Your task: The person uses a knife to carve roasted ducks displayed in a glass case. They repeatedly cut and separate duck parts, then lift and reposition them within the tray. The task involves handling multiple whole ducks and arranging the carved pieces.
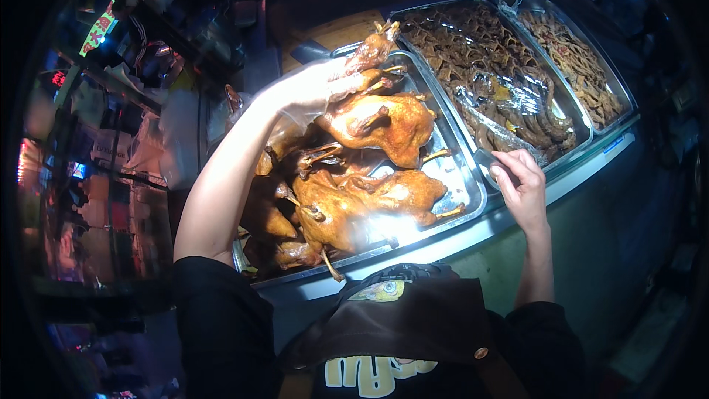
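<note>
In the head view, I judge the handling of the roasted birds as only partly done. A roasted piece (375,50) sticks out past the far end of my left grip (329,87). A whole golden bird (395,127) lies just below that grip, and more roasted birds (325,210) lie below it, nearer the body, in the metal tray (464,191). Those look whole, so I count them as left to handle. To the right of the left grip, and beyond the right one, dark cooked pieces (473,48) sit under clear film, with a tray of brown strips (569,63) further right.

My left arm comes from the lower left, and its forearm slants up and across the tray's left side. Glare washes out the fingers, so I cannot tell whether they are closed on the roasted piece. My right forearm stands nearly upright by the desk's edge (580,181); the right grip (523,183) has fingers curled, pinching a dark flat object (484,162) beside the tray's corner.
</note>
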{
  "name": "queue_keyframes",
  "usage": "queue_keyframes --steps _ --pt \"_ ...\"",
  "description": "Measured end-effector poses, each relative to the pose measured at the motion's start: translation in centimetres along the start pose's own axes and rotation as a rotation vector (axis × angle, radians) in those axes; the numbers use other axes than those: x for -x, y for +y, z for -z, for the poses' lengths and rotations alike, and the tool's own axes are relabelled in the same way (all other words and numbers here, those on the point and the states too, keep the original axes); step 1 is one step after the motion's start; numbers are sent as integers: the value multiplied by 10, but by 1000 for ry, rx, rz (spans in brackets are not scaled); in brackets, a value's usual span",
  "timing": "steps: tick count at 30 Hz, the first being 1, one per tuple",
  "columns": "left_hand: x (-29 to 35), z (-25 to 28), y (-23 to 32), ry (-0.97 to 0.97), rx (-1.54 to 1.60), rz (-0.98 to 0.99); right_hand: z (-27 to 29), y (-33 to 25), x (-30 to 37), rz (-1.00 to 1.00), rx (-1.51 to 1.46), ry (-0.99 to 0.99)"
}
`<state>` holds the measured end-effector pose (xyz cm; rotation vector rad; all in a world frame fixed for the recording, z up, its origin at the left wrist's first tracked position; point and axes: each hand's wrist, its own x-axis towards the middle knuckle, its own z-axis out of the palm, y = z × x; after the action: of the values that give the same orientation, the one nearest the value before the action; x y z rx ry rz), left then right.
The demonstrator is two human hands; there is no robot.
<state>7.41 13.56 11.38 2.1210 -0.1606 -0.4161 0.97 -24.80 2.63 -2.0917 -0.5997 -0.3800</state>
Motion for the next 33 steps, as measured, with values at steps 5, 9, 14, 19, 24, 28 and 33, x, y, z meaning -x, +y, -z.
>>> queue_keyframes --steps 5,9,14,19,24,28,33 --pt "12 -4 -8 -32 102 201 1 2 2 23 57 12" --pt "36 -9 -11 -171 334 287 -2 4 3 -11 42 -1" --pt "36 -19 -15 -107 344 137 -3 4 2 -8 29 -13" --pt "60 -60 16 117 837 191 3 14 6 -13 10 26" --pt "84 -98 19 364 1056 97 10 28 17 -73 2 28" --pt "69 -176 4 552 1102 -44 3 32 15 -24 -28 6" --pt "35 -229 33 776 937 50 5 29 6 -7 -56 -19"
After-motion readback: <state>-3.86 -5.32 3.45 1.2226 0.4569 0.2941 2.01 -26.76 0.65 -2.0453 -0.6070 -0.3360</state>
